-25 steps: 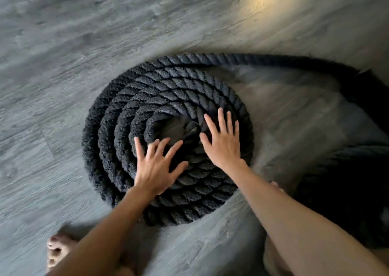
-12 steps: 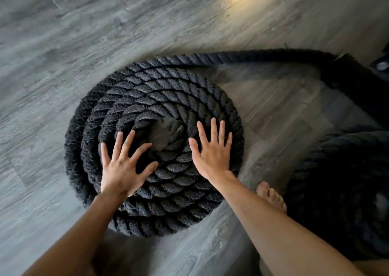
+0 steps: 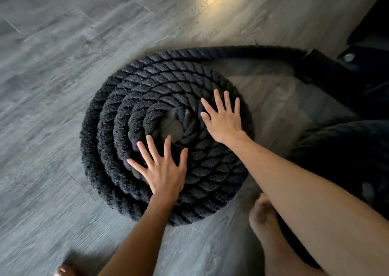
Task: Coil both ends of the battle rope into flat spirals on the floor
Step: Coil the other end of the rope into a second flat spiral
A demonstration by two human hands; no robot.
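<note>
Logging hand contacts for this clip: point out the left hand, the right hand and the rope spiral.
left hand (image 3: 163, 176), head view, on the back of the hand.
right hand (image 3: 224, 121), head view, on the back of the hand.
rope spiral (image 3: 117, 128), head view, on its left-side turns.

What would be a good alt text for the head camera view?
Two bare hands, left hand and right hand, press flat with fingers spread on a black rope spiral on a grey wood floor.

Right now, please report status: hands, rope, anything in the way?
Left hand and right hand open, flat on rope spiral. Rope tail runs right. Second coil right, bare foot between.
</note>
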